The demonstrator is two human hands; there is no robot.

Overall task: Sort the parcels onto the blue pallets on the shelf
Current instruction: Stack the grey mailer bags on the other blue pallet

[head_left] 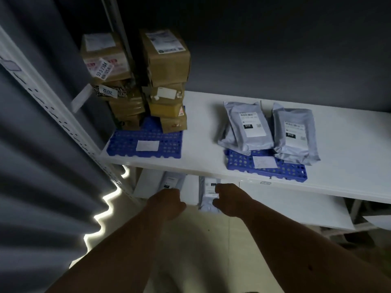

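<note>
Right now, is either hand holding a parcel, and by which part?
The right hand grips the grey mailer bag on the lower shelf by its right edge. The left hand reaches toward another grey bag; whether it holds it cannot be told.

On the upper shelf (211, 166) lie 2 blue pallets: 1 on the left (127, 144) and 1 on the right (285, 170). Each carries 1 white paper slip. The left pallet holds 2 stacks of brown cardboard boxes (167, 60); the exact box count is hard to tell. The right pallet holds 2 grey mailer bags (249, 127). Below, on the lower shelf, 2 more grey bags (206, 199) show, and 2 hands (169, 204) reach there.
</note>
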